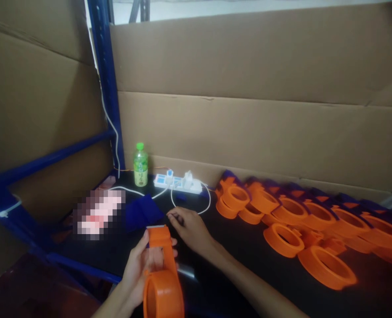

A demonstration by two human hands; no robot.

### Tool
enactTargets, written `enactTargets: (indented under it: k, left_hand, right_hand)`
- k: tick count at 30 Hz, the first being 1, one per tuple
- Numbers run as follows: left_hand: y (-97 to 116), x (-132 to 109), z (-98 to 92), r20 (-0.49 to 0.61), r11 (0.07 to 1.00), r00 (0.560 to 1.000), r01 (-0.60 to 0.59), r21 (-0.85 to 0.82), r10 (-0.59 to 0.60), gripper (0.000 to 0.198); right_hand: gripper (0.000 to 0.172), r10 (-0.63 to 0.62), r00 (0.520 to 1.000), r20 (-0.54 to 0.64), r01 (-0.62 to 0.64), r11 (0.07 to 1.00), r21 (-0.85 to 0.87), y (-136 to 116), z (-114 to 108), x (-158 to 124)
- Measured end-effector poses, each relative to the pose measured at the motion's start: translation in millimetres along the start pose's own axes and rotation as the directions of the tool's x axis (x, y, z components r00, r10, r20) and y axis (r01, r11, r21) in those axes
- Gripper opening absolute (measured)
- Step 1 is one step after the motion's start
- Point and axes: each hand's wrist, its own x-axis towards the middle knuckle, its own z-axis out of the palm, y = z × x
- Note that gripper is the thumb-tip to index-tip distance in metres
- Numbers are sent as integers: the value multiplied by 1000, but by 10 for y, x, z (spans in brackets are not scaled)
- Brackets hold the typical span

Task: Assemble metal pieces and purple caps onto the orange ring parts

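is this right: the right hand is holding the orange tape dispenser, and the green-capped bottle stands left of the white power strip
Not quite: the head view shows the left hand holding the orange tape dispenser. The green-capped bottle does stand left of the white power strip.

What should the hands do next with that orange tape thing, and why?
Perhaps the right hand should come over and steady the orange tape holder, staying clear of its toothed edge. Only the left hand grips it, the right hand is close by, and those teeth are uncovered.
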Motion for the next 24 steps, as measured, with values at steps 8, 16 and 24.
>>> enactTargets:
  k: [8, 16, 24]
  left_hand:
    - [0, -14, 44, -8, 999, 1000, -7, -50, 7, 56]
    - [11, -36, 230, 16, 998, 1000, -22, -54, 23, 57]
    - [25, -21, 226, -82, 996, 996, -28, -89, 21, 45]
  right_hand:
    - [28, 146, 987, 61, -136, 981, -141, -17, 322, 786]
    - [24, 237, 957, 169, -208, 963, -172, 97, 487, 974]
    - [18, 188, 981, 40, -186, 981, -51, 97, 406, 954]
